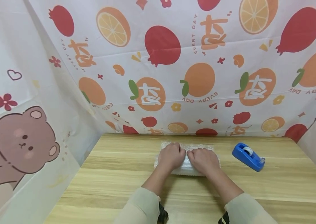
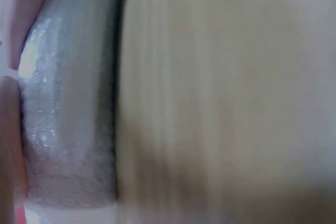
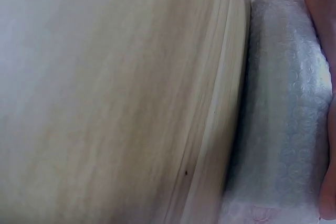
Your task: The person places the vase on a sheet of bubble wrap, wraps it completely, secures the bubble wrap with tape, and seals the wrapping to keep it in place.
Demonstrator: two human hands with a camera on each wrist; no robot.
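Note:
A rolled bundle of clear bubble wrap (image 1: 186, 170) lies crosswise on the wooden table. Its left half is under my left hand (image 1: 172, 156), whose fingers curl over the top. My right hand (image 1: 205, 160) grips the right half in the same way, with the two thumbs close together at the middle. The left wrist view shows the rounded, shiny near side of the bubble wrap (image 2: 68, 108), and the right wrist view shows its bubbled surface (image 3: 289, 93). Whatever may be inside the wrap cannot be made out. Most fingertips are hidden.
A blue tape dispenser (image 1: 248, 157) with a roll of tape stands to the right of the bundle. The wooden table (image 1: 110, 186) meets a fruit-printed cloth (image 1: 163, 77) at the back. On the left hangs a cloth with a bear print (image 1: 26, 140).

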